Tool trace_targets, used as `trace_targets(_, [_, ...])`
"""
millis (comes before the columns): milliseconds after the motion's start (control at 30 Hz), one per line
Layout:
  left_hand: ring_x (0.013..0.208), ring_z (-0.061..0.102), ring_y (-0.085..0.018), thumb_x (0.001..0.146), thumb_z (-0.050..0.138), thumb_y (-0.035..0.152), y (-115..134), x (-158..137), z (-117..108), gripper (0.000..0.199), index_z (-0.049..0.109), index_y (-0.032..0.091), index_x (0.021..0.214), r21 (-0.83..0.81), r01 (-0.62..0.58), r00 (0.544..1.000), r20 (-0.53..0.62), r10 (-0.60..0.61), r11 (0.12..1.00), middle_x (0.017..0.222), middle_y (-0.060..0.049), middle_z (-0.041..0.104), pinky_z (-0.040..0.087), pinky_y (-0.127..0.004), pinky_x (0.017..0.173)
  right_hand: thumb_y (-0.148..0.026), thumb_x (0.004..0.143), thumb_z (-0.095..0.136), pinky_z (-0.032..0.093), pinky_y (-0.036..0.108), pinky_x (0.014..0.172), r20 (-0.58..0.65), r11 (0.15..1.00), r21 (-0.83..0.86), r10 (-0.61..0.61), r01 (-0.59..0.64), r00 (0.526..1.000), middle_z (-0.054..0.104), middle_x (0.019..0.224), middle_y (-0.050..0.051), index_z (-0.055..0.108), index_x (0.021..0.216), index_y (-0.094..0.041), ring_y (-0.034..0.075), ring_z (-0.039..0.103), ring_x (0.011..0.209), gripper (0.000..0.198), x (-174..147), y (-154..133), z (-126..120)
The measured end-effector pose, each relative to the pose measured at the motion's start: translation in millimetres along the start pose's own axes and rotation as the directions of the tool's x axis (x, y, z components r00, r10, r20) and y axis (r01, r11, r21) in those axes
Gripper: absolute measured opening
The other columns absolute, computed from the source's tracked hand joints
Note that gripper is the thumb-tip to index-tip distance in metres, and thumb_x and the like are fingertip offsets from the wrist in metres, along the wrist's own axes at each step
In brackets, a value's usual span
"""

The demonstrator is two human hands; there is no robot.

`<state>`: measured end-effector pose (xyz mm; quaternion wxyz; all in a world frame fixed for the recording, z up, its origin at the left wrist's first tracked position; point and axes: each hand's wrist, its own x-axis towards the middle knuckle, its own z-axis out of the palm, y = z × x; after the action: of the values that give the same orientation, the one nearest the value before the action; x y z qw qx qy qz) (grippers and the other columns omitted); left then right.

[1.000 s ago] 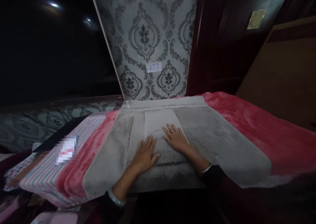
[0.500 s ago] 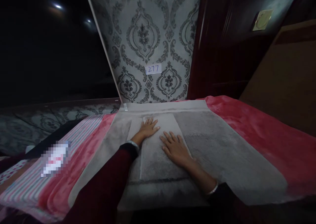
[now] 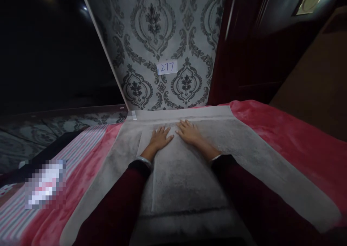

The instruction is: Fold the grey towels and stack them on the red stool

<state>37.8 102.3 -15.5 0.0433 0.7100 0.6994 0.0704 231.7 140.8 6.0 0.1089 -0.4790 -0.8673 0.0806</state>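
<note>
Step in hand looks like smoothing: both palms down on the folded grey cloth [image 3: 184, 177], mid-scene, lying on a wider grey sheet [image 3: 252, 145].

Left hand [image 3: 160, 138]: open flat, fingers spread, gripping nothing, resting near the far-left part of the folded cloth. Right hand [image 3: 189, 133]: also open, a bit blurred, no hold on anything, just right of the left hand and set slightly farther out. Hands are close but apart.

Folded cloth's left edge reads straight, with another grey layer showing just left of it. Near edge is a dark line. Right edge is mostly behind the right arm, so can't judge it. Also can't tell whether that left layer is part of the same piece.

Grey sheet sits over a pink blanket [image 3: 292, 137]; striped cloth [image 3: 81, 145] is off to the left.

Next move, my read: flat, even pressure drawn along the layers toward the near edge, fingers loose. Main risk: pushing too hard and creeping the top layer or rucking the sheet.
</note>
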Motion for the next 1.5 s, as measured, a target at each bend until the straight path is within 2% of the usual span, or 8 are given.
trace_targets(167, [0.155,0.029,-0.032,0.099,0.030,0.063,-10.0,11.2,-3.0,0.074,0.031,0.023,0.162,-0.011,-0.001,0.999,0.049,0.002,1.000,0.168,-0.011,0.030,0.018,-0.053,0.125,-0.056,0.106,0.027,0.023,0.056,0.122,0.039,0.992,0.008,0.127,-0.127,0.991,0.025,0.170,0.007,0.030,0.163,-0.028,0.031,0.019,0.156,0.063,14.5,19.4,34.0])
trace_targets(400, [0.158,0.018,-0.029,0.101,0.027,0.058,-31.6,24.3,-1.8,0.068,0.030,0.027,0.162,-0.018,-0.050,0.996,0.068,0.051,0.999,0.170,-0.007,0.026,0.013,-0.056,0.126,-0.058,0.105,0.023,0.022,0.055,0.122,0.035,0.989,-0.001,0.147,-0.147,0.989,0.023,0.170,0.009,0.030,0.163,-0.026,0.033,0.020,0.156,0.067,16.2,28.2,38.3])
trace_targets(567, [0.158,0.018,-0.034,0.103,0.022,0.049,-28.1,19.8,-2.7,0.063,0.035,0.025,0.160,0.044,0.122,0.992,-0.022,-0.121,0.992,0.170,-0.009,0.028,0.007,-0.068,0.123,-0.057,0.105,0.021,0.024,0.054,0.122,0.038,0.987,-0.015,0.159,-0.159,0.987,0.024,0.170,0.009,0.029,0.164,-0.026,0.032,0.020,0.156,0.066,17.7,29.0,40.7])
trace_targets(733, [0.159,0.011,-0.033,0.103,0.025,0.050,-7.6,7.7,-22.2,0.068,0.026,0.019,0.163,0.074,0.203,0.979,-0.036,-0.200,0.976,0.173,-0.013,0.015,0.004,-0.066,0.124,-0.057,0.105,0.021,0.022,0.055,0.123,0.055,0.989,-0.003,0.147,-0.147,0.988,0.021,0.171,0.011,0.026,0.165,-0.024,0.033,0.018,0.157,0.068,18.6,30.8,34.6])
trace_targets(867, [0.159,0.013,-0.033,0.101,0.033,0.054,27.7,-36.2,-31.8,0.073,0.027,0.014,0.162,0.079,-0.013,0.999,-0.040,0.017,0.997,0.171,-0.017,0.019,0.001,-0.061,0.126,-0.054,0.106,0.020,0.018,0.060,0.122,0.128,0.982,0.034,0.178,-0.183,0.976,0.016,0.172,0.010,0.023,0.165,-0.025,0.034,0.011,0.158,0.066,13.6,26.2,22.4])
trace_targets(1000, [0.159,0.012,-0.035,0.098,0.041,0.062,53.2,-103.1,-11.5,0.078,0.032,0.017,0.161,-0.052,-0.339,0.938,0.058,0.341,0.940,0.171,-0.015,0.022,0.002,-0.058,0.127,-0.054,0.107,0.022,0.015,0.067,0.120,0.091,0.997,0.028,0.066,-0.069,0.994,0.014,0.173,0.007,0.029,0.164,-0.030,0.037,0.008,0.158,0.062,-13.8,12.4,22.1])
trace_targets(1200, [0.160,0.008,-0.031,0.099,0.043,0.056,48.5,-141.0,17.6,0.070,0.034,0.022,0.160,-0.112,-0.353,0.935,0.004,0.356,0.929,0.172,-0.010,0.019,0.000,-0.056,0.128,-0.052,0.106,0.026,0.018,0.062,0.122,0.009,0.998,-0.062,-0.026,0.026,1.000,0.017,0.172,0.003,0.028,0.164,-0.032,0.036,0.016,0.156,0.061,-53.5,-1.7,38.3])
trace_targets(1500, [0.160,0.011,-0.031,0.100,0.041,0.060,37.7,-138.8,10.2,0.074,0.030,0.021,0.162,-0.022,-0.330,0.944,0.018,0.330,0.944,0.172,-0.014,0.017,0.009,-0.057,0.128,-0.051,0.107,0.031,0.023,0.063,0.122,0.007,0.998,-0.049,-0.047,0.047,0.999,0.020,0.171,0.006,0.031,0.163,-0.031,0.036,0.020,0.156,0.060,-55.7,0.2,30.7])
